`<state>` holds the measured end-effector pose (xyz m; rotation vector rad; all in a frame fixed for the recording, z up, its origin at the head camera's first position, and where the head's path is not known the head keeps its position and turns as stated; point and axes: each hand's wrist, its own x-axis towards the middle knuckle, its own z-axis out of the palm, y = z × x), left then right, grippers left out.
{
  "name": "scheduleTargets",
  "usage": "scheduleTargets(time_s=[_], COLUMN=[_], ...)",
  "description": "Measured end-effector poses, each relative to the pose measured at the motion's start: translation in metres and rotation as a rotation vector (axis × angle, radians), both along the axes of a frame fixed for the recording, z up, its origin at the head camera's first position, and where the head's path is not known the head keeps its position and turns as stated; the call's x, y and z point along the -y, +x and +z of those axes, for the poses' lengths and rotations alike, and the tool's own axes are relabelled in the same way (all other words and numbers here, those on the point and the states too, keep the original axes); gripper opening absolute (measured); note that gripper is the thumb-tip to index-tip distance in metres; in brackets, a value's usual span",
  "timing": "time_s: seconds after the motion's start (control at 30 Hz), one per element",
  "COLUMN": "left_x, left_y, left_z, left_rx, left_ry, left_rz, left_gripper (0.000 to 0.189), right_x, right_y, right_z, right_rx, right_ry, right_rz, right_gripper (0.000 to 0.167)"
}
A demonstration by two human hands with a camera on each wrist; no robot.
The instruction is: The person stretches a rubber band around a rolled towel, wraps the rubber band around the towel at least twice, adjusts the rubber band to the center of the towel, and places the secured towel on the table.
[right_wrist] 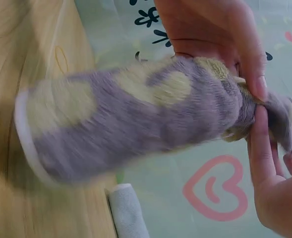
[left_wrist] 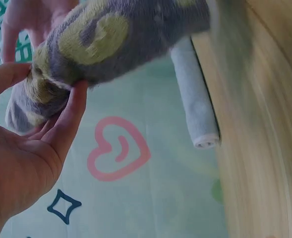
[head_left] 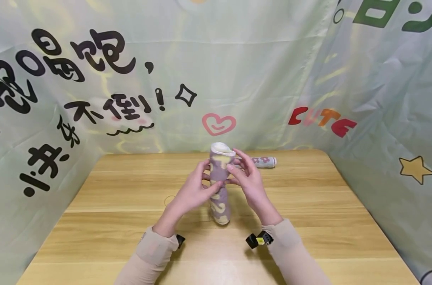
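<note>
A rolled towel [head_left: 220,198], purple-grey with pale yellow shapes, stands upright between both hands, its white-edged end on top in the head view. My left hand [head_left: 192,190] grips it from the left at mid-length, thumb across the front. The right hand [head_left: 249,178] holds the upper part from the right, thumb in front and fingers behind. Seen from the right wrist, the roll [right_wrist: 116,114] narrows to a squeezed waist where the fingertips [right_wrist: 261,94] meet. Past that waist the shorter end is partly hidden by the hands.
Behind the right hand lies a second rolled towel [head_left: 265,162], light grey with pinkish flowers. A thin yellowish loop [head_left: 169,200] rests on the wooden table [head_left: 123,237] left of the upright roll. A printed cloth backdrop [head_left: 265,79] surrounds the table's back and sides.
</note>
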<state>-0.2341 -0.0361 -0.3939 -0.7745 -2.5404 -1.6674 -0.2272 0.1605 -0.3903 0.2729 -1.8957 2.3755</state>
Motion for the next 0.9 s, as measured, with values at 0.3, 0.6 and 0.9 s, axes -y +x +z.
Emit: scheduleTargets(time_s=[0.3,0.6,0.9], left_x=[0.020,0.023,0.055], left_y=[-0.007,-0.004,-0.001], left_z=[0.004,0.008,0.004], left_rx=[0.034,0.096,0.092], left_ry=[0.369,0.695,0.660], left_rz=[0.045,0.139,0.163], left_gripper=[0.072,0.057,0.057], right_x=[0.004,-0.007,-0.026], right_y=[0.002,0.014,0.014], right_z=[-0.010,-0.024,-0.028], right_rx=[0.003,0.082,0.025], right_ry=[0.240,0.261,0.393], right_rz=[0.038,0.120,0.065], right_gripper=[0.050,0.049,0.043])
